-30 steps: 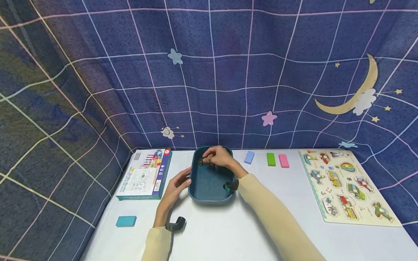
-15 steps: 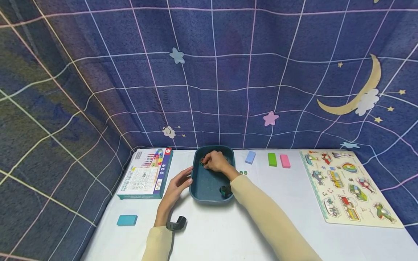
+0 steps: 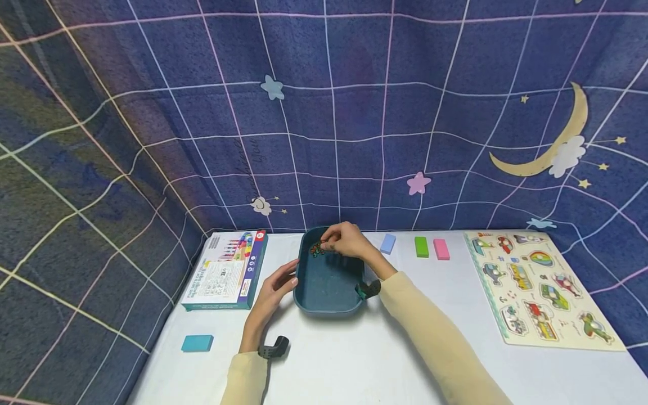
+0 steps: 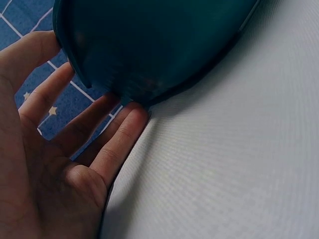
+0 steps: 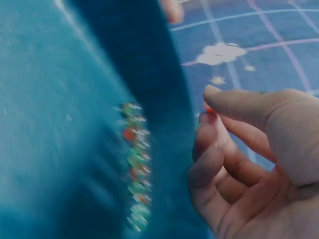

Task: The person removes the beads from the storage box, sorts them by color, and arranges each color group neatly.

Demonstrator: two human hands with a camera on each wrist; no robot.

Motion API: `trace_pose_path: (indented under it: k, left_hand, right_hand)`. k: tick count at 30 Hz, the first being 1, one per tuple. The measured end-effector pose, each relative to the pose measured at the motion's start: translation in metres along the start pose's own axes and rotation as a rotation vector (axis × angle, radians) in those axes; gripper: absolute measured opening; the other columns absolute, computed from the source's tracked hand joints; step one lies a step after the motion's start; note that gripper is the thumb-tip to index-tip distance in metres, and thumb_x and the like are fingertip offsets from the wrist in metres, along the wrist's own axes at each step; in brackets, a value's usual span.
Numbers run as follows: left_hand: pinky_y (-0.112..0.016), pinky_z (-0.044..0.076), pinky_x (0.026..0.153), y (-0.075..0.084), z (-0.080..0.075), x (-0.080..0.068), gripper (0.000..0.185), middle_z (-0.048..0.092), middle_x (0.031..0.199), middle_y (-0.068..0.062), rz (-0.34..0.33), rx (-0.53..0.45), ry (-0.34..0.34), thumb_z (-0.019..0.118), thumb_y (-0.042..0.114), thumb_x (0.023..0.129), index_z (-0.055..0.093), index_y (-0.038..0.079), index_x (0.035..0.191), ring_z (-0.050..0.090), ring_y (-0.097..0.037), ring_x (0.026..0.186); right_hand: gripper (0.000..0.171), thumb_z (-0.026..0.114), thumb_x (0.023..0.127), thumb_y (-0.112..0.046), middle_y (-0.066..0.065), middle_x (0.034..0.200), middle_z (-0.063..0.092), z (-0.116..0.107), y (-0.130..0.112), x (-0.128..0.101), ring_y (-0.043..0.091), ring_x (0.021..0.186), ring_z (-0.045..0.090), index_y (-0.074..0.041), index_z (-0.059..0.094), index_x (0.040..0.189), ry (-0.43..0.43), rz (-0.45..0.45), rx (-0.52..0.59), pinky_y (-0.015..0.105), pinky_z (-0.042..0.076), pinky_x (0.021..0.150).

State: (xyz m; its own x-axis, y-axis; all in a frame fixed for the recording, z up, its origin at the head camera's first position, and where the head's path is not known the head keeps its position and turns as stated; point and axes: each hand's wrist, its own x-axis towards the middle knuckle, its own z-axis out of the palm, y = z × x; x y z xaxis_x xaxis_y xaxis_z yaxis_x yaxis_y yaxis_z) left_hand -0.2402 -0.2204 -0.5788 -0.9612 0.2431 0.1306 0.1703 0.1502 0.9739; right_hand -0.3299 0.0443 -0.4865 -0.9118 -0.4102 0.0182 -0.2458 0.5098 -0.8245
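Dark teal plastic forms the bin [image 3: 329, 288], which we see on the white tabletop [image 3: 324, 360], close to the middle of its back edge. Inside, towards the bin's back left corner, we find a cluster of small glossy green and red beads [image 3: 316, 249]; blur in the right wrist view keeps us from telling whether they are joined. The person's right hand [image 3: 346, 242] is over the bin, thumb and forefinger closed together on an orange-red bead [image 5: 208, 107], the other fingers curled loosely below. The left hand [image 3: 273, 288] stands at the bin's left side, its fingers apart and nearly straight, their tips touching the outer wall and grasping nothing.

Near the tabletop's back left corner we see a printed box [image 3: 225, 273], and nearer us, by the left edge, a teal block [image 3: 197, 343]. Right of the bin, along the back edge, lie a blue block [image 3: 387, 244], a green block [image 3: 421, 247] and a pink block [image 3: 441, 250], the last two just beside each other. A picture board [image 3: 572, 318] lies by the right edge, reaching the back right corner.
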Motion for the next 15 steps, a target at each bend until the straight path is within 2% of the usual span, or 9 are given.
trace_pose_path:
  k: [2,4,9,15]
  left_hand:
    - [-0.017,0.049,0.108,0.0,0.0,0.0,0.052,0.055,0.158,-0.022,0.003,0.0,0.003,0.062,0.015,0.105,0.052,0.01,0.156,0.056,-0.046,0.143]
    - [-0.018,0.05,0.107,-0.001,0.0,0.0,0.052,0.055,0.158,-0.023,0.008,0.002,0.002,0.062,0.015,0.105,0.052,0.01,0.156,0.056,-0.046,0.142]
    - [-0.019,0.053,0.105,-0.002,0.0,0.0,0.052,0.054,0.159,-0.022,0.004,0.003,0.0,0.062,0.016,0.106,0.052,0.011,0.156,0.057,-0.046,0.141]
    - [-0.019,0.053,0.104,-0.002,0.0,0.001,0.051,0.055,0.158,-0.02,-0.02,0.01,0.006,0.063,0.018,0.106,0.053,0.014,0.156,0.057,-0.045,0.142]
  right_hand:
    - [0.021,0.08,0.095,-0.019,0.015,0.087,0.078,-0.012,0.001,-0.01,0.036,0.077,0.072,-0.006,0.08,0.111,0.012,-0.01,0.019,0.024,0.05,0.058]
    - [0.022,0.08,0.096,-0.02,0.014,0.087,0.077,-0.024,0.007,-0.023,0.035,0.075,0.07,-0.005,0.08,0.112,0.031,-0.025,0.032,0.025,0.049,0.059]
    - [0.019,0.079,0.095,-0.022,0.008,0.088,0.075,-0.044,0.035,-0.063,0.014,0.069,0.062,-0.009,0.08,0.109,0.094,-0.04,0.003,0.026,0.049,0.061]
    - [0.011,0.078,0.094,-0.015,0.004,0.082,0.073,-0.048,0.074,-0.109,0.007,0.068,0.058,-0.009,0.08,0.103,0.11,-0.03,-0.055,0.022,0.047,0.061]
